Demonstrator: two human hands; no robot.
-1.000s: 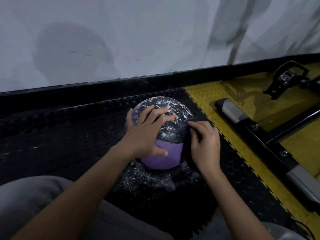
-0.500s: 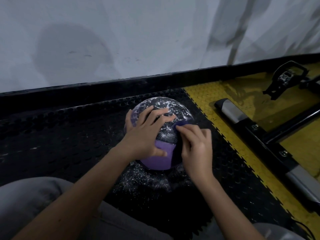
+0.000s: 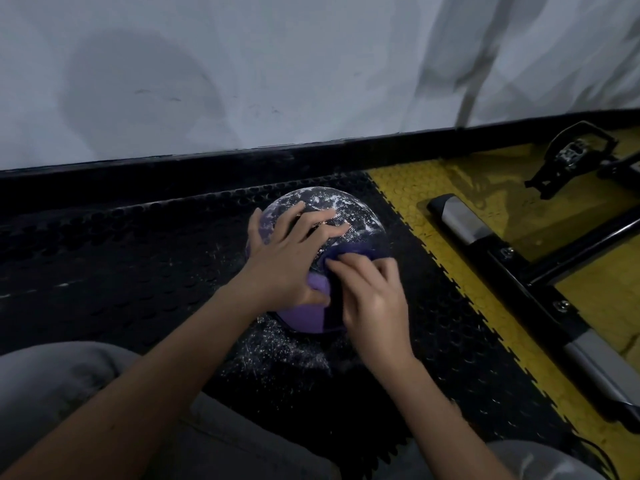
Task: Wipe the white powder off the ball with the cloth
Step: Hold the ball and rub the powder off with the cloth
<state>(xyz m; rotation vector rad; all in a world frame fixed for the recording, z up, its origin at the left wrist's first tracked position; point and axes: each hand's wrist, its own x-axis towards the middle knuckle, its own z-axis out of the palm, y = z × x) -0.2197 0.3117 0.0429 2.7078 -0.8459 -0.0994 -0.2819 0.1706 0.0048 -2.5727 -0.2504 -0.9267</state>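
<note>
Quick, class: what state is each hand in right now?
Left hand: open, spread on the powder-dusted purple ball.
Right hand: grips the dark purple cloth against it.

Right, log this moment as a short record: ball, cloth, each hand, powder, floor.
ball: purple, on the black mat, its top dusted with white powder
cloth: dark purple, pressed on the ball's right side
left hand: fingers spread over the ball's top, thumb on its near side, steadying it
right hand: fingers bent on the cloth, holding it against the ball
spilled powder: scattered on the mat in front of the ball
surroundings: yellow floor tiles and a metal equipment frame to the right
</note>
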